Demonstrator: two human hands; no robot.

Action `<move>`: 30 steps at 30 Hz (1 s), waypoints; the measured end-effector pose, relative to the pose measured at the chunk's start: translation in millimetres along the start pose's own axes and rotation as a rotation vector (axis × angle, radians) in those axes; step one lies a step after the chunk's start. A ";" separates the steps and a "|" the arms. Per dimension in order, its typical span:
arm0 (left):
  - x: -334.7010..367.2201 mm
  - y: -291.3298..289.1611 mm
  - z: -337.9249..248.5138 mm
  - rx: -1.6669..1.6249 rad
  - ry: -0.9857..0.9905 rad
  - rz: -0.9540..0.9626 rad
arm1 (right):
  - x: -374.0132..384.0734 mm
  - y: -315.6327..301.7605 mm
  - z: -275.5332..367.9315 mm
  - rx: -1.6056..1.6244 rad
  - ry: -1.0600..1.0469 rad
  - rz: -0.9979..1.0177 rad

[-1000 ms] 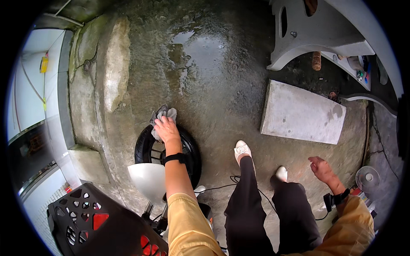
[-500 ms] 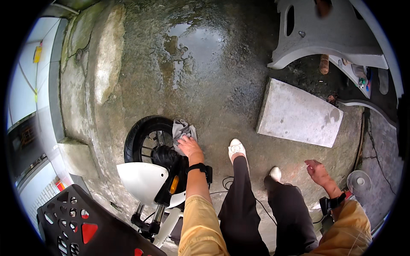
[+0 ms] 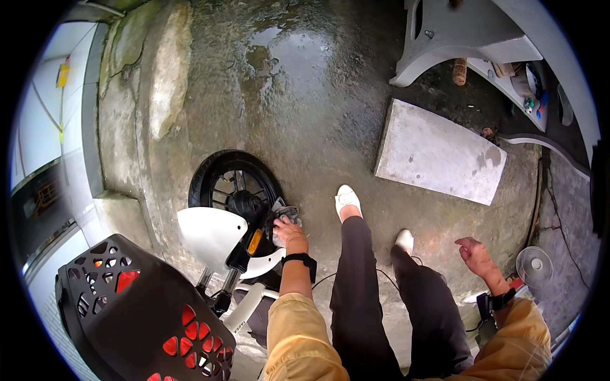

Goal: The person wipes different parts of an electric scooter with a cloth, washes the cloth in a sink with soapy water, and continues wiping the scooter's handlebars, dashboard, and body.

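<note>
My left hand [image 3: 290, 235] presses a crumpled grey cloth [image 3: 287, 213] against the near right side of a black front wheel [image 3: 204, 170]. The fingers bend over the cloth, and part of it is hidden beneath them. Close by are the fork's orange reflector [image 3: 255, 242] and a white fender [image 3: 210, 233] of the two-wheeler. Off to the right, my right hand [image 3: 475, 256] hangs in the air with nothing in it, its fingers loosely stretched and slightly bent.
A black basket [image 3: 127, 305] with cut-out holes and red showing through fills the lower left. Past my white shoes [image 3: 347, 200] lies a pale stone slab [image 3: 441, 152]. A grey moulded table or bench [image 3: 470, 38] stands far right. A small fan [image 3: 534, 265] sits beyond my right hand.
My left hand has slid the cloth nearer to me along the wheel's right side, uncovering more tyre. The view has shifted, with more of the basket showing. My right hand has stayed almost still.
</note>
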State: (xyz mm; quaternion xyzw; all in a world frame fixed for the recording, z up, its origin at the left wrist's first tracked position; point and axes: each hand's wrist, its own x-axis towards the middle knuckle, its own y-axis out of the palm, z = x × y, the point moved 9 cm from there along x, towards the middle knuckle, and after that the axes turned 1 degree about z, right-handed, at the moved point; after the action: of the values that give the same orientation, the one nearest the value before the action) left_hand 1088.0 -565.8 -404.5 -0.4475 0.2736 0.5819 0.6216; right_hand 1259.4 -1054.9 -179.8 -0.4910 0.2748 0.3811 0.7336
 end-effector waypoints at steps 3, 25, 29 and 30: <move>-18.1 -10.2 4.6 0.036 -0.038 0.012 | -13.3 0.8 -10.4 -0.016 -0.025 -0.015; -16.4 -151.8 135.5 -0.859 -0.534 -0.283 | 8.1 26.7 -9.8 0.135 0.081 -0.005; -25.8 -165.0 129.8 -0.843 -0.415 -0.384 | 11.2 27.3 -9.3 0.205 0.140 0.017; -13.9 -172.0 127.1 -0.672 -0.299 -0.462 | 12.7 29.3 -15.2 0.200 0.139 0.018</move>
State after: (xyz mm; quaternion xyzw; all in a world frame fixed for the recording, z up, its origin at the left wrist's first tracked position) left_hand 1229.1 -447.9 -294.5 -0.5851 -0.1315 0.5428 0.5880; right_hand 1241.8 -1058.8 -210.2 -0.4381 0.3659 0.3234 0.7547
